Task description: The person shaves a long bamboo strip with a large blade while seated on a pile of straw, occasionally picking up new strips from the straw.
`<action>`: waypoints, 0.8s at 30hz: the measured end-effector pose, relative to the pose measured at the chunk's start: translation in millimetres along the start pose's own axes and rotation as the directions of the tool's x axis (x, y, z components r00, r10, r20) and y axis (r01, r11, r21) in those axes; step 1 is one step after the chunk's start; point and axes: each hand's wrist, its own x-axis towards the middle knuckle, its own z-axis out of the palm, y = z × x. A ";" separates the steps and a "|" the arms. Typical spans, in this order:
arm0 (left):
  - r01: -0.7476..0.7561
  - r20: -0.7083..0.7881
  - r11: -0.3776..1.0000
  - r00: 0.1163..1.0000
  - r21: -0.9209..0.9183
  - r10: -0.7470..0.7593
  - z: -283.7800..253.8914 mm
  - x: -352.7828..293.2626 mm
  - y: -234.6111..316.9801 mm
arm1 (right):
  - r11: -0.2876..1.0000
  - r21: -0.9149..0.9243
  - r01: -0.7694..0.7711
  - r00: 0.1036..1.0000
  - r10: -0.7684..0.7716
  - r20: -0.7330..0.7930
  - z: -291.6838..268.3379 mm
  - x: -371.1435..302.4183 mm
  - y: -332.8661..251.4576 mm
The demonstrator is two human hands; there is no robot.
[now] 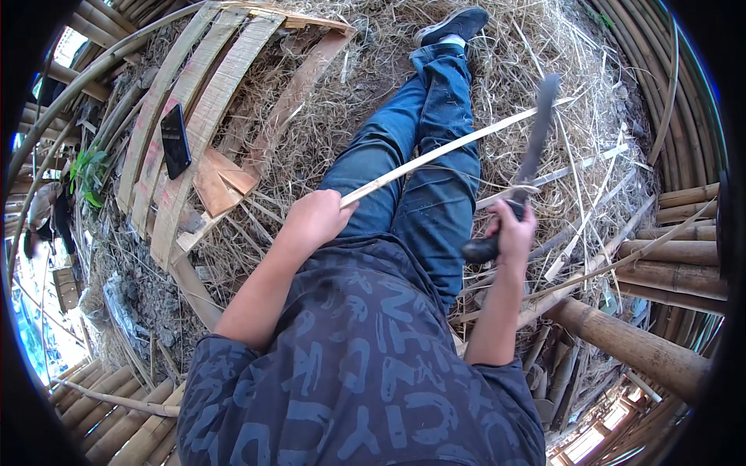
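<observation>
My left hand is closed round the near end of a pale bamboo strip. The strip slants up and to the right across my legs, its far end close to the blade. In my right hand is a long knife with a dark, worn blade and a black handle, the fingers wrapped round the handle. The blade points up and away from me. A thin curled shaving lies across the base of the blade. My outstretched legs in blue jeans lie under the strip.
Bamboo shavings cover the ground around my legs. At the left, a black phone rests on a slatted wooden pallet. Thick bamboo poles jut in from the right, and more poles lie at lower left. A green plant grows at the far left.
</observation>
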 end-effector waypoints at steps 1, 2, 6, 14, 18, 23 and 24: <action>0.009 0.028 1.000 1.000 -0.007 -0.009 0.2 1.9 -1.4 | 1.000 -0.026 0.011 0.995 -0.013 -0.097 -15.6 3.3 -6.0; 0.004 0.033 1.000 0.999 -0.008 -0.004 1.2 3.3 -2.3 | 0.996 -0.061 0.066 0.979 -0.076 -0.188 -36.9 10.7 -2.4; -0.032 0.041 0.999 0.999 0.026 0.031 2.1 7.6 -1.6 | 0.885 -0.465 0.016 0.875 -0.238 -0.421 -109.4 25.2 -3.2; -0.410 -0.413 0.889 0.787 0.205 0.459 36.3 47.3 13.8 | 0.933 -0.359 0.039 0.896 -0.192 -0.401 -90.2 6.8 -4.7; -0.585 -0.419 0.761 0.639 0.281 0.645 50.3 77.0 27.6 | 0.956 -0.293 0.020 0.950 -0.109 -0.292 -58.2 5.4 -5.4; -0.749 -0.543 0.657 0.517 0.086 0.661 44.0 71.5 25.8 | 0.926 -0.372 0.063 0.987 -0.112 -0.111 -16.3 10.1 1.8; -0.749 -0.540 0.657 0.520 0.084 0.662 44.5 68.8 20.3 | 0.912 -0.403 0.075 0.991 -0.114 -0.074 -4.4 12.0 5.6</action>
